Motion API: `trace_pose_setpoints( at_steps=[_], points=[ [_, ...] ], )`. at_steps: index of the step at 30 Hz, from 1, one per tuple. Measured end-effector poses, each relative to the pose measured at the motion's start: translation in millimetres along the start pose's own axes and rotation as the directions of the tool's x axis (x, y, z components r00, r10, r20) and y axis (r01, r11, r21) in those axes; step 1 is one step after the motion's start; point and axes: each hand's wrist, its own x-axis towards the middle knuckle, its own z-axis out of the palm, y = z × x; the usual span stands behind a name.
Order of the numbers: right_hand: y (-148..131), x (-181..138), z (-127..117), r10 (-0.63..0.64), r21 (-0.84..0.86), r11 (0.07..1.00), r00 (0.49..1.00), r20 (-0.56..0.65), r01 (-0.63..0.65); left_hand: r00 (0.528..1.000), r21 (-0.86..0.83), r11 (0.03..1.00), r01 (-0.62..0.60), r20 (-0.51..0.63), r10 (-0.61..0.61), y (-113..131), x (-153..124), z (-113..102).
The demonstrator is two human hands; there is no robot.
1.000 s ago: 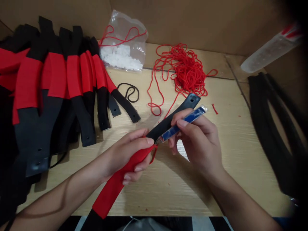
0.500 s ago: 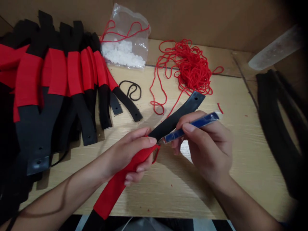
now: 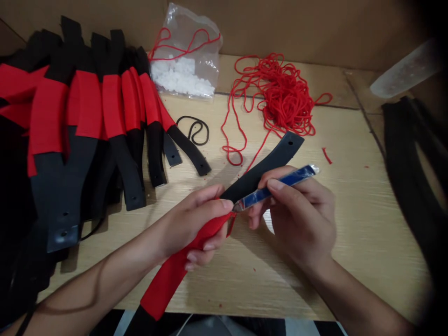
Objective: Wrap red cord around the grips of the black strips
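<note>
A: What takes up the most room?
B: A pale wooden table [image 3: 350, 233], with a big pile of black-and-red straps [image 3: 87, 116] fanned across its far left. Blurred black loops [image 3: 409, 177] lie at the right edge.
A: And further back?
B: A tangle of red cord [image 3: 283, 93] at the far middle. Left of it is a clear plastic bag [image 3: 185, 70] of white bits (one red strand is draped over it).
A: Where is the single strap [image 3: 252, 175]?
B: Near the middle, slanting. Its black end [image 3: 287, 144] points far right and its red sleeve [image 3: 168, 280] runs to the near edge.
A: The hands?
B: The left hand [image 3: 196, 224] is closed round the red sleeve, thumb on top. The right hand [image 3: 301, 214] pinches a blue tool [image 3: 280, 185] like a pen, with the tip at the sleeve's end, just beside the left thumb.
A: Anything smaller?
B: A thin black cord loop [image 3: 196, 130] just right of the pile, and a red snippet [image 3: 326, 155] to the right of the black end.
</note>
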Motion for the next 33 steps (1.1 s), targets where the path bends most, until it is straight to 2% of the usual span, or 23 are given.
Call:
trace_pose_setpoints(
  at_steps=[9,13,16,19,26,30,33],
  points=[
    [0,-2,4,0.085,0.034,0.996,0.994,-0.065,-0.083,0.998,0.01,0.999,-0.038,-0.046,0.038,-2,0,1],
    [-1,-2,5,0.047,0.002,0.999,0.994,-0.098,-0.047,0.994,-0.014,1.0,-0.026,-0.103,0.024,-5,3,2],
    [-2,-4,6,0.002,-0.038,0.999,0.994,-0.113,-0.007,0.994,-0.038,0.999,-0.033,-0.102,0.029,-7,6,-1],
    [-3,-5,7,0.009,-0.046,0.999,0.995,-0.101,-0.014,0.997,-0.058,0.998,-0.009,-0.079,0.005,-7,5,-3],
    [-6,-4,3,0.036,-0.083,0.996,0.997,-0.069,-0.042,0.99,0.013,0.999,-0.039,-0.135,0.04,-6,5,-2],
    [-9,-5,4,-0.021,-0.112,0.994,0.998,-0.067,0.013,0.986,0.011,0.999,-0.031,-0.163,0.032,-4,5,2],
    [-12,-6,6,-0.128,-0.151,0.982,0.987,-0.095,0.113,0.982,0.016,0.999,-0.039,-0.183,0.041,-4,5,2]
  ],
)
